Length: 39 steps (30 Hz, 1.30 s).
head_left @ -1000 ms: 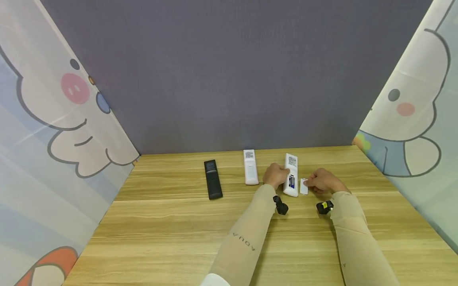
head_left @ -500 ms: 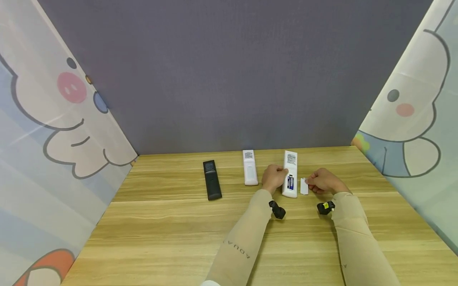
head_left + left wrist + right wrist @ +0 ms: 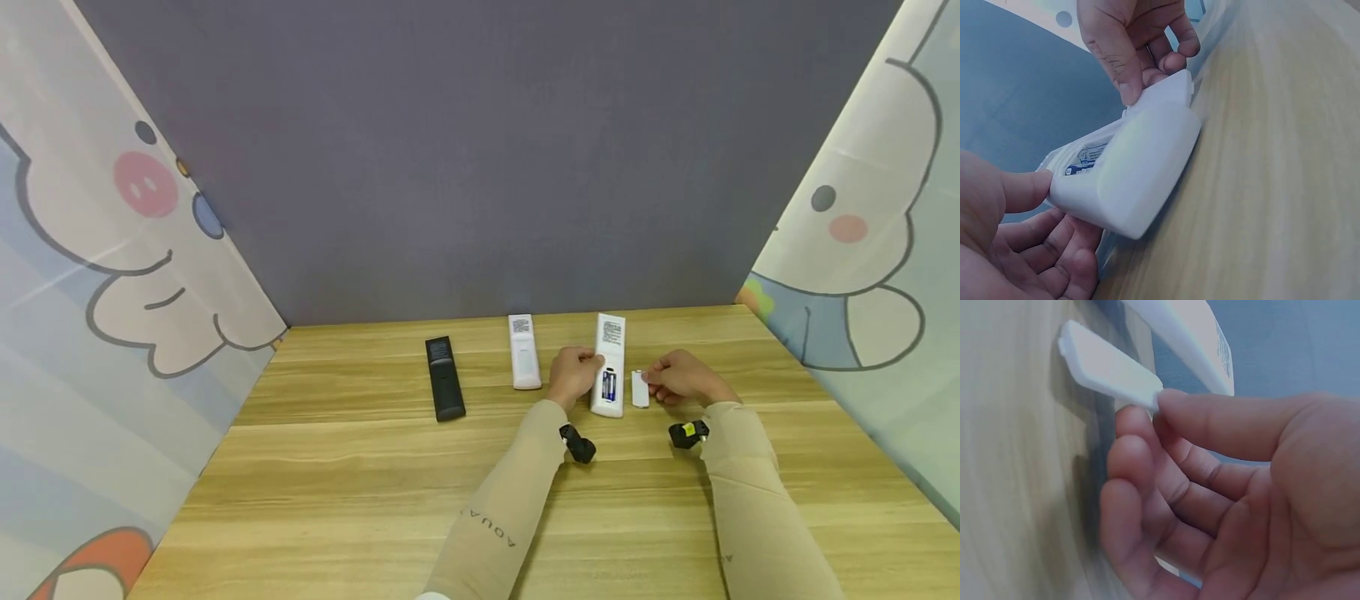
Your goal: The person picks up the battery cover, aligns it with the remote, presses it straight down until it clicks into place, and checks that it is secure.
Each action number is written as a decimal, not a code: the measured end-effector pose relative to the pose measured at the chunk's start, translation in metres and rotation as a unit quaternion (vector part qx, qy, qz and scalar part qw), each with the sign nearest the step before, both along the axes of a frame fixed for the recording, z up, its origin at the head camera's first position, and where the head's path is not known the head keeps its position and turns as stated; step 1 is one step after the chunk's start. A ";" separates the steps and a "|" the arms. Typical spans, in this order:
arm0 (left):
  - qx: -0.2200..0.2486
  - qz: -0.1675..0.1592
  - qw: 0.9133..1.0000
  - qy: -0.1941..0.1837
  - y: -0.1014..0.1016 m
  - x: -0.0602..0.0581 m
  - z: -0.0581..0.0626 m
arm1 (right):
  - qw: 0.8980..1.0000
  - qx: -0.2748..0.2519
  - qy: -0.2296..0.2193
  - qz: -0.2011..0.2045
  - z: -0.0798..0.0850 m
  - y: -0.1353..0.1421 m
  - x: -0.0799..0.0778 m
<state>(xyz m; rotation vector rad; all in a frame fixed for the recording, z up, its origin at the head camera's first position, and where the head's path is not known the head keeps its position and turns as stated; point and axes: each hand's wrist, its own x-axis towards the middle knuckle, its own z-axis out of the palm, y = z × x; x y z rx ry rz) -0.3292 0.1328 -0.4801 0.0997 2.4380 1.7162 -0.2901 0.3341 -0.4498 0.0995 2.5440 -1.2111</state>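
Observation:
A white remote control (image 3: pixel 610 367) lies back side up, its battery compartment uncovered with blue batteries (image 3: pixel 609 386) inside. My left hand (image 3: pixel 573 372) grips this remote by its left edge, the thumb on top in the left wrist view. Just to the right, my right hand (image 3: pixel 681 377) pinches a white battery cover (image 3: pixel 640 389) by its upper end between thumb and fingers. In the right wrist view the cover (image 3: pixel 1107 365) is tilted and stands apart from the remote (image 3: pixel 1188 337).
Left of the hands, a second white remote (image 3: pixel 525 352) lies back up with its cover on. Farther left is a black remote (image 3: pixel 446 378). A grey panel (image 3: pixel 480 167) rises behind the wooden table (image 3: pixel 337 500), with printed curtains (image 3: pixel 862 192) at both sides.
The remote has turned slightly more upright in the left hand and its batteries show more fully. The right hand has shifted slightly right with the battery cover.

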 end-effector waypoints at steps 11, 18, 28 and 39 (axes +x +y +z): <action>0.047 0.013 0.999 -0.009 0.000 0.000 -0.004 | 1.000 -0.025 0.013 0.009 0.005 0.003 0.002; 0.060 0.009 0.998 -0.014 0.000 0.002 -0.002 | 0.999 -0.048 0.021 -0.001 0.007 0.008 0.003; 0.057 0.005 0.998 -0.016 0.001 0.002 -0.001 | 0.996 -0.084 0.023 0.003 0.012 0.013 0.005; 0.064 -0.001 0.998 -0.015 -0.001 0.002 0.000 | 0.989 -0.136 0.046 0.044 0.015 0.018 0.006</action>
